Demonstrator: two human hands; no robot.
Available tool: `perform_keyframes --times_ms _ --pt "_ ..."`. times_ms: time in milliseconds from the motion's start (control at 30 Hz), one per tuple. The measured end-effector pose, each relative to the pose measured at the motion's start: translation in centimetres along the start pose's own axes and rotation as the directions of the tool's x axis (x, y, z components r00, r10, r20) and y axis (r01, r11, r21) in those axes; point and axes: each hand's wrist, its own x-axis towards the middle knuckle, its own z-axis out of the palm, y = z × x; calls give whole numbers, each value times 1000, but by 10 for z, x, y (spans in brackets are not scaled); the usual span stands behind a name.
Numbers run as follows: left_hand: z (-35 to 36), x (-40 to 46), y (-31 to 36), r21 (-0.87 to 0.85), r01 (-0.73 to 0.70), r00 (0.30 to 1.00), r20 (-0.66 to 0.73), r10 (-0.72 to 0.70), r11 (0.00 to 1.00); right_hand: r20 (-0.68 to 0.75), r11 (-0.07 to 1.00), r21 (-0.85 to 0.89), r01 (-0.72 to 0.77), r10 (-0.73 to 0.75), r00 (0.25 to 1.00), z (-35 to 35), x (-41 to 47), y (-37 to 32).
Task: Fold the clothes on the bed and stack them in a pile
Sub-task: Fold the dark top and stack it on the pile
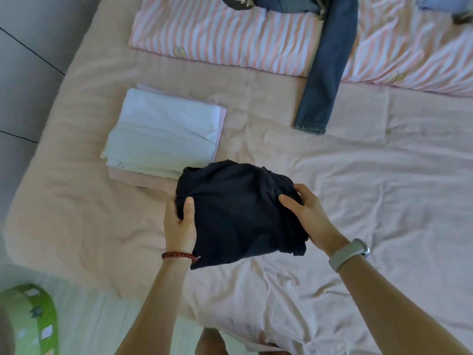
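Note:
A folded dark navy garment [238,213] is held above the pink bed [358,201] between both hands. My left hand [180,225] grips its left edge, thumb on top. On the right edge my right hand [308,216] is closed the same way. Just behind and to the left lies a pile of folded clothes [163,131], white on top with pale pink layers under it; the navy garment's far corner overlaps the pile's near edge. A pair of blue jeans [325,73] lies unfolded at the back, one leg stretched toward me.
A pink-and-white striped blanket [230,39] runs across the back of the bed. More bluish cloth [440,3] sits at the far right top edge. A green object [30,319] stands on the floor at the lower left, beside the bed's corner.

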Motion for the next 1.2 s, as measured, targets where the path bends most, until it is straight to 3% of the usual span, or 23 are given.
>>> perform_keyframes --times_ms 133,300,400,500,633,700,767,833,867,900,933,1033,1100,1200 --pt "-38 53 33 74 -144 989 41 141 987 -82 991 91 102 -95 992 51 -3 -25" --pt "-78 144 68 98 -277 960 77 270 956 -185 956 70 283 -266 946 121 25 -80" --pt "-90 209 74 161 -333 941 127 315 929 -278 948 45 316 -292 915 162 57 -95" --pt "-93 264 62 242 -327 936 214 278 914 -311 969 -45 241 -243 919 195 94 -93" --pt "-94 291 27 461 -204 951 304 62 864 -413 974 -226 -34 -64 908 220 122 -76" --pt "-97 288 16 518 -264 957 244 155 814 -493 856 -506 -105 -188 849 229 122 -75" --pt "-99 278 13 646 -382 917 179 355 661 -475 666 -743 -64 -457 752 234 117 -80" --pt "-94 268 11 699 -558 766 227 601 447 -344 479 -875 61 -708 617 240 115 -84" --pt "-90 265 12 687 -647 673 309 672 332 -248 380 -919 104 -763 596 243 117 -86" --pt "-86 263 10 667 -709 602 401 690 230 -139 281 -950 137 -772 620 245 121 -87" --pt "-82 263 7 645 -742 584 490 647 182 -37 203 -966 162 -726 687 246 125 -86" --pt "-81 267 -14 641 -733 673 634 379 228 62 138 -981 136 -441 895 238 135 -68" --pt "-83 275 -28 659 -709 705 656 272 251 15 149 -987 68 -331 943 230 139 -56" --pt "-86 276 -17 646 -717 696 682 224 262 6 190 -979 67 -306 952 232 135 -64"
